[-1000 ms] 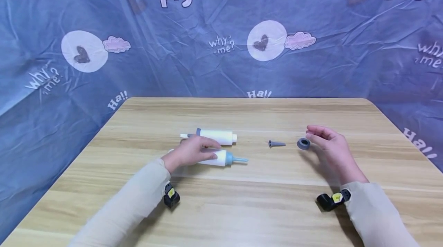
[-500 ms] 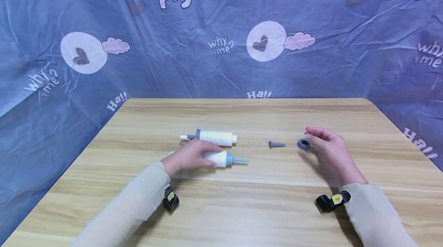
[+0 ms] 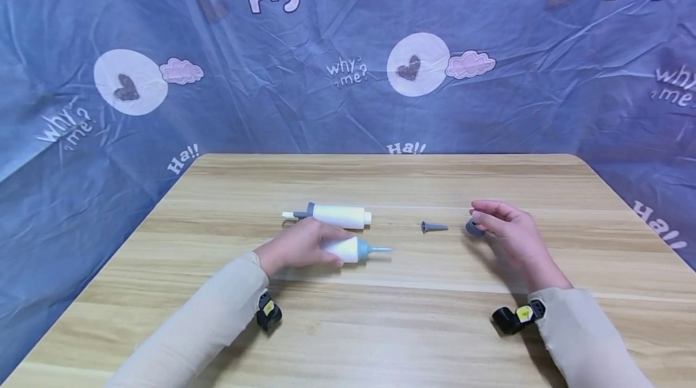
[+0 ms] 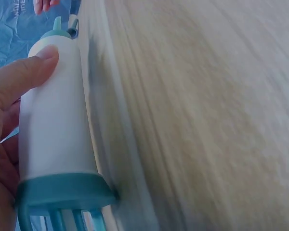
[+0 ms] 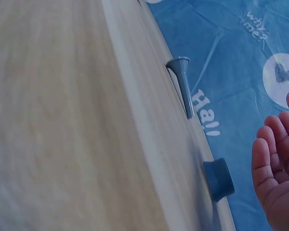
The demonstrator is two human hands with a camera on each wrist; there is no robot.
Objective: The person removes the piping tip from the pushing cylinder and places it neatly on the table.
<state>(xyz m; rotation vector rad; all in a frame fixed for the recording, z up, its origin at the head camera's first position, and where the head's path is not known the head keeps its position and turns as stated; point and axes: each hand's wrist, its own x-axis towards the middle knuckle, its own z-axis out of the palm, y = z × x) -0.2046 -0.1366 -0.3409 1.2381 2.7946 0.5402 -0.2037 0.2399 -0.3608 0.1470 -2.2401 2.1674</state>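
Here, the left hand (image 3: 303,244) grips a white bottle (image 3: 346,250). The right hand (image 3: 510,233), fingers relaxed, hovers near a grey collar (image 3: 473,229).

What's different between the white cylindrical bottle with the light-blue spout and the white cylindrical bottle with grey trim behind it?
The light-blue-spouted bottle is gripped by the left hand; the grey-trimmed bottle lies on the wood-grain table. At its right end in the head view, the light-blue-spouted bottle has a thin spout, while the grey-trimmed bottle shows a bare white neck. Both have white cylindrical bodies.
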